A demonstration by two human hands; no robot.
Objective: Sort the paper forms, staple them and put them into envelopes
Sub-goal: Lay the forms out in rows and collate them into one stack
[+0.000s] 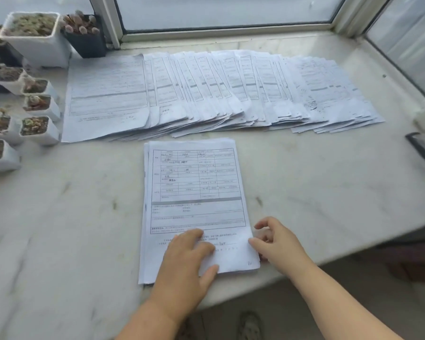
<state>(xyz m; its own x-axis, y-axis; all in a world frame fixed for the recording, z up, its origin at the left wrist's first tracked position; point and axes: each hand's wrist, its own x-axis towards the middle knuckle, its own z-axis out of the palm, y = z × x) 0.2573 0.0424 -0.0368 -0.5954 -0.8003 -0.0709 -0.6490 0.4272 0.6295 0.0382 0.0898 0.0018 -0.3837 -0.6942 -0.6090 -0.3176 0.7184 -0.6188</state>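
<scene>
- The stack of forms (pixel 194 192) lies flat on the marble desk (pixel 317 187), square to the near edge — it serves as the landmark here
- Beyond the stack, towards the window, a long fan of forms (pixel 219 94) lies spread in overlapping sheets; to the far left of the stack stand small succulent pots (pixel 38 127), and to its far right a dark object sits at the frame edge, too cut off to name
- The left hand (pixel 184 261) rests on the stack's lower part, fingers straight and relaxed, pressing the sheets down rather than gripping them
- The right hand (pixel 277 241) sits at the stack's lower right corner, fingers curled at the paper's edge; they seem to pinch or lift the top sheet, though the contact is hard to make out
- The paper looks thin, light and floppy — a single sheet will likely sag and buckle if held by one corner only, and sheets may cling together or slide on each other
- Best hold, I judge: peel one sheet at the corner of the stack, then support it along an edge, while the flat hand keeps the rest from shifting
- The desk looks smooth, so an unweighted stack may skate
</scene>
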